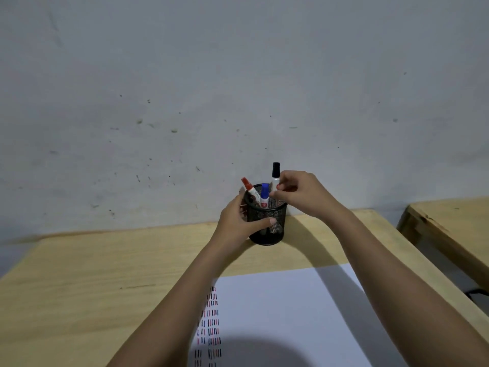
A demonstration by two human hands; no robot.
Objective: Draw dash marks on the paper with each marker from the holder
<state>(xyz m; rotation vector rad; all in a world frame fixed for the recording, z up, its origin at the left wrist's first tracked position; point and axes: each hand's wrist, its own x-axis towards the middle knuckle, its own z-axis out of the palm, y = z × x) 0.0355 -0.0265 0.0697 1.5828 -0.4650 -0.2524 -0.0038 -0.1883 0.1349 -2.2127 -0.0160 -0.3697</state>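
Pinched between thumb and fingertips of the right hand (299, 193): the white barrel of a black-capped marker (275, 174), upright, cap raised clear above the rim, lower end hidden inside the holder. Wrapped around the left side of the black wire-mesh cylindrical holder (267, 221): the left hand (238, 221), thumb pressed across the front of the mesh, fingers hidden behind. Inside the holder, a red-capped white marker (248, 188) leaning left and a blue-capped white marker (264, 195) near upright at centre. Holder standing on a light wooden table (105, 274), close to the far edge by a scuffed grey wall (185, 88). Nearer the camera, a white sheet of paper (277, 313), flat on the table, with columns of short red, black and blue dash marks (210, 327) along its left side. At far right, a second wooden table (449, 223), set apart.
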